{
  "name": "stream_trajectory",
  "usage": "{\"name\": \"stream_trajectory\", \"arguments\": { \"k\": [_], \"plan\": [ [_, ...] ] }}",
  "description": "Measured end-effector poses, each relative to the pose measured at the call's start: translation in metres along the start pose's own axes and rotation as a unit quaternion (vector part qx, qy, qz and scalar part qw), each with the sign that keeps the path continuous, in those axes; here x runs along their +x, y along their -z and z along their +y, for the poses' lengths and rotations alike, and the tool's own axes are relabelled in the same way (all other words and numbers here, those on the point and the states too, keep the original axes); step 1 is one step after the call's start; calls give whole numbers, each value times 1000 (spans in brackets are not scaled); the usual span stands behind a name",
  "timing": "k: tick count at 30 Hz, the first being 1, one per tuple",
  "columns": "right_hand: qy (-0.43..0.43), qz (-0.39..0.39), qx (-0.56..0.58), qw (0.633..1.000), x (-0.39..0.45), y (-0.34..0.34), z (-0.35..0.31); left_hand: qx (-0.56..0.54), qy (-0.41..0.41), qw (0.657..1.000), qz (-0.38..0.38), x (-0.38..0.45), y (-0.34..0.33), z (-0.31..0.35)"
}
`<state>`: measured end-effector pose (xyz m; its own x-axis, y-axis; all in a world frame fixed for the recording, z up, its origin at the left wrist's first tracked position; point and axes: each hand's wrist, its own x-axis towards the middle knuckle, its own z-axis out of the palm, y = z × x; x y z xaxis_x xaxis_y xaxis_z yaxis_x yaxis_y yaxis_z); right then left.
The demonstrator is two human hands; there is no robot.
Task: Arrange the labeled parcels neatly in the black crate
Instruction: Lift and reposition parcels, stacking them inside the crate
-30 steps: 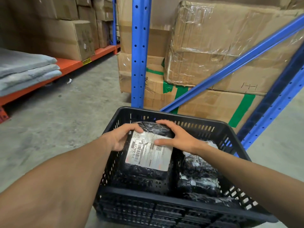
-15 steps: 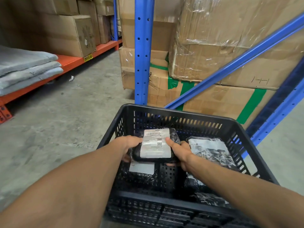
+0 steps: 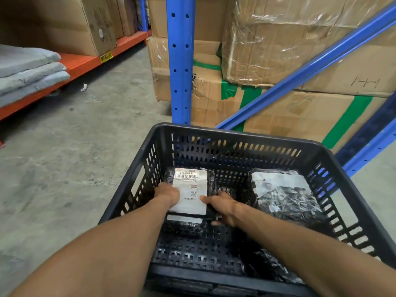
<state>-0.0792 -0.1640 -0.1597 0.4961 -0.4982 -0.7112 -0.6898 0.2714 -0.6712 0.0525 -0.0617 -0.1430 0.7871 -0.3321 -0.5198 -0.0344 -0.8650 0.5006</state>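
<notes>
Both hands are reaching into the crate (image 3: 137,181), the left hand (image 3: 168,194) and right hand (image 3: 221,206) closing on either side of a labeled parcel (image 3: 190,189). It is lying at the crate's left, over another parcel (image 3: 185,224); a third parcel (image 3: 282,196) is resting at the right.

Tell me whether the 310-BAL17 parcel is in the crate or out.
In: the parcel lies label-up below the black crate rim, both hands on it.

Matt perforated plastic crate (image 3: 240,133); glossy crinkled plastic parcel (image 3: 211,183) with smooth paper label (image 3: 190,191).
</notes>
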Motion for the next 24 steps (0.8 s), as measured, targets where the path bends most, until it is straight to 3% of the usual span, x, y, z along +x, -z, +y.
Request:
{"name": "stream_trajectory", "arguments": {
  "k": [3,5,8,10,11,13,16,17,19,24],
  "plan": [
    [5,-13,-52,999,-7,9,-9,-45,31,998,27,-2,-3,3],
    [78,8,-145,986,-19,18,-21,-23,-2,999,42,-8,-5,6],
    [260,99,-295,914,-45,47,-47,108,-124,977,135,-24,-10,22],
    [307,162,-391,853,-58,79,-60,113,-202,959,162,-35,-16,46],
    [300,181,-431,832,-62,96,-63,92,-230,959,139,-41,-20,60],
    [230,183,-472,831,-67,132,-61,24,-250,968,15,-53,-31,84],
    [100,122,-483,861,-71,177,-40,-46,-151,947,-279,-78,-53,105],
    [76,110,-484,865,-71,188,-31,-49,-123,933,-333,-84,-62,110],
    [64,120,-492,860,-70,202,-16,-64,-101,932,-341,-90,-80,118],
    [79,132,-481,863,-63,204,-19,-22,-116,956,-268,-93,-96,128]
  ]
}}
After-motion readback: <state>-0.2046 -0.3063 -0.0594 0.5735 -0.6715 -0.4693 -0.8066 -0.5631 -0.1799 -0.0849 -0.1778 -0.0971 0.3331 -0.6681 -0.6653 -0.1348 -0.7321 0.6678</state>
